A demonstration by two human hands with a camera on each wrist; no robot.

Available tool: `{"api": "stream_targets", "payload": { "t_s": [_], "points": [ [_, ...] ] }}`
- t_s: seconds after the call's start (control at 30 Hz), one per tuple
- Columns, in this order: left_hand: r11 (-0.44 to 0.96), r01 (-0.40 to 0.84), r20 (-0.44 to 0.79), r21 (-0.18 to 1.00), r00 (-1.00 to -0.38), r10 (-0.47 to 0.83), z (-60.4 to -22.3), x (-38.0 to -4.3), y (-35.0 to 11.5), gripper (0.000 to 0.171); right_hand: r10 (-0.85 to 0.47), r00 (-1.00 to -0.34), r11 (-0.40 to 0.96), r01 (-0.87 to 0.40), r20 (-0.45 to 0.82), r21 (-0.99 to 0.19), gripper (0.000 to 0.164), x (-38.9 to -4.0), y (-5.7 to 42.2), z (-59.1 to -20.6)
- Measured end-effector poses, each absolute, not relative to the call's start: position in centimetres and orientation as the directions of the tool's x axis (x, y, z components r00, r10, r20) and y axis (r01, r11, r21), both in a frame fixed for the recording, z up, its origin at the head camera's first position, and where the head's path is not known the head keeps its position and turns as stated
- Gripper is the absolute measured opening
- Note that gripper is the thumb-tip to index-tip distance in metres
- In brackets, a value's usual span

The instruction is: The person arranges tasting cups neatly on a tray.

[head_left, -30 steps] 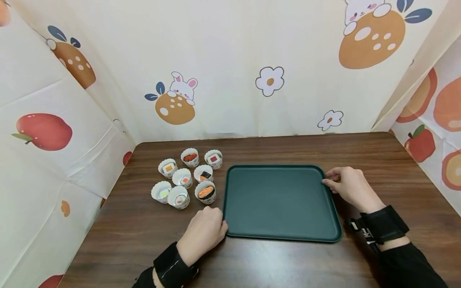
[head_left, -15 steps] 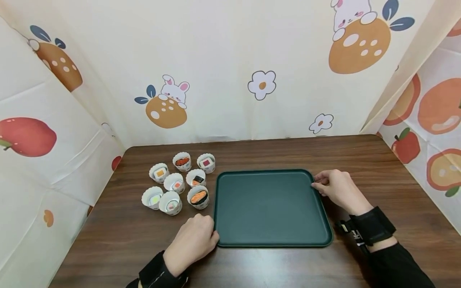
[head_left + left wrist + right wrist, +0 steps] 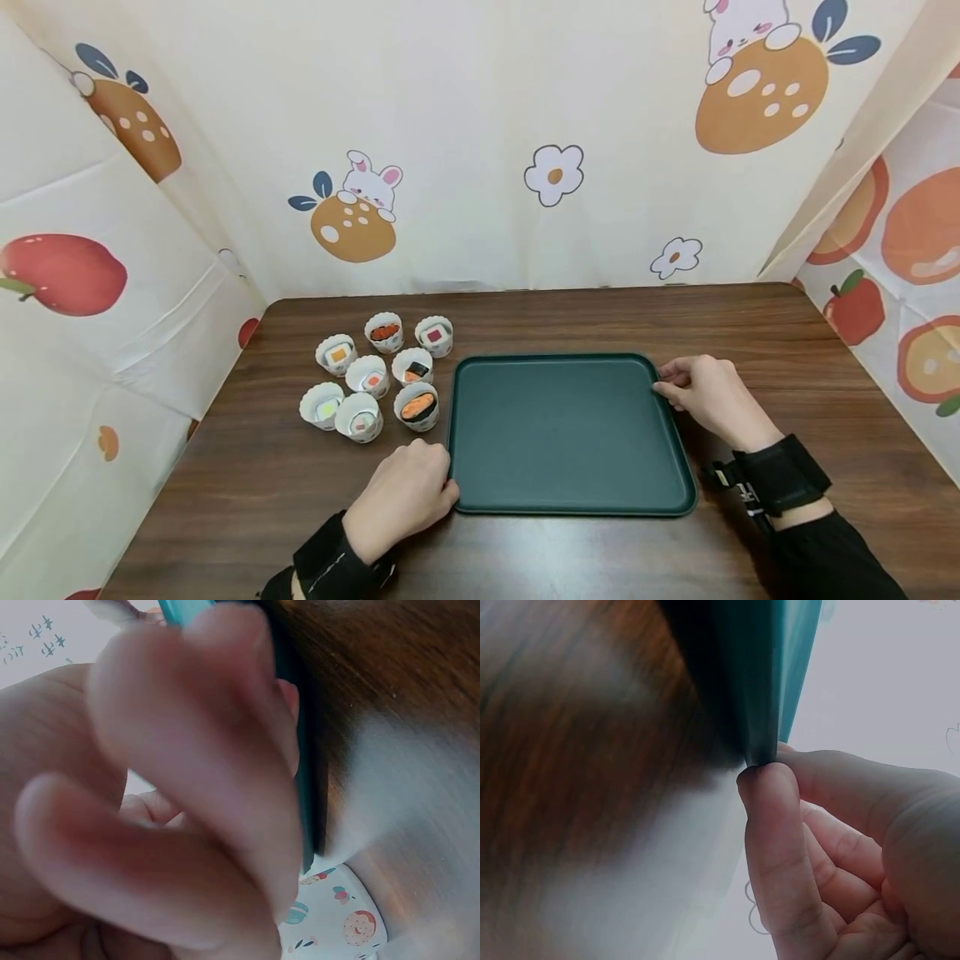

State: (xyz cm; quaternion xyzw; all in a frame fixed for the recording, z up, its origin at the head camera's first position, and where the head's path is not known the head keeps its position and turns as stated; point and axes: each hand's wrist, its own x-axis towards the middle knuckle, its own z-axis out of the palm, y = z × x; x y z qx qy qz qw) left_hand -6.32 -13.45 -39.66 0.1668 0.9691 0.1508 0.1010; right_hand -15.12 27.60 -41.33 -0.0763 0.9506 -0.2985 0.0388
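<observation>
A dark green rectangular tray (image 3: pixel 570 437) lies on the wooden table, nothing on it. My left hand (image 3: pixel 407 492) grips its left side near the front corner; in the left wrist view, curled fingers (image 3: pixel 195 757) cover part of the tray's edge. On the far right side, my right hand (image 3: pixel 712 400) pinches the tray's rim between thumb and fingers, which the right wrist view shows close up at the rim (image 3: pixel 761 712). Left of the tray stand several scalloped white cups (image 3: pixel 360 421) with small sushi pieces inside, one an orange-topped piece (image 3: pixel 417 407).
The brown table (image 3: pixel 555 558) ends at a cream curtain (image 3: pixel 480 167) with rabbit and flower prints. A fruit-printed sheet (image 3: pixel 60 375) hangs on the left, and another (image 3: pixel 900 250) on the right. The nearest cup stands close to the tray's left edge.
The tray has slid slightly toward the person and toward the cups, both hands staying on its sides. The head view has also shifted a little.
</observation>
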Motion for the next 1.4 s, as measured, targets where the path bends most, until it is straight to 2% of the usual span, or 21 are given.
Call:
{"api": "stream_targets", "payload": {
  "t_s": [0.27, 0.53, 0.73, 0.93, 1.23, 1.4],
  "points": [
    [0.907, 0.281, -0.137, 0.312, -0.932, 0.336, -39.2, -6.3, -13.5, 0.04, -0.177, -0.984, 0.808, -0.141, -0.007, -0.572, 0.019, -15.5, 27.5, -41.2],
    [0.907, 0.305, -0.125, 0.292, -0.928, 0.352, -38.2, -6.4, -13.8, 0.048, -0.157, -0.987, 0.819, -0.113, -0.03, -0.562, 0.026, -15.4, 27.9, -40.7],
    [0.918, 0.281, -0.057, 0.281, -0.95, 0.308, -36.3, -6.9, -14.5, 0.038, -0.149, -0.989, 0.828, -0.119, -0.011, -0.549, 0.03, -15.2, 28.3, -40.0],
    [0.926, 0.248, 0.066, 0.283, -0.969, 0.239, -34.5, -8.1, -15.5, 0.024, -0.154, -0.988, 0.836, -0.139, 0.016, -0.531, 0.033, -14.9, 28.2, -39.3],
    [0.916, 0.272, 0.214, 0.294, -0.953, 0.214, -33.2, -10.5, -17.0, 0.042, -0.173, -0.982, 0.85, -0.188, 0.076, -0.493, 0.032, -14.2, 27.4, -37.9],
    [0.919, 0.247, 0.183, 0.309, -0.963, 0.197, -33.1, -11.5, -17.5, 0.054, -0.192, -0.978, 0.85, -0.21, 0.087, -0.483, 0.031, -13.6, 26.9, -37.0]
  ]
}}
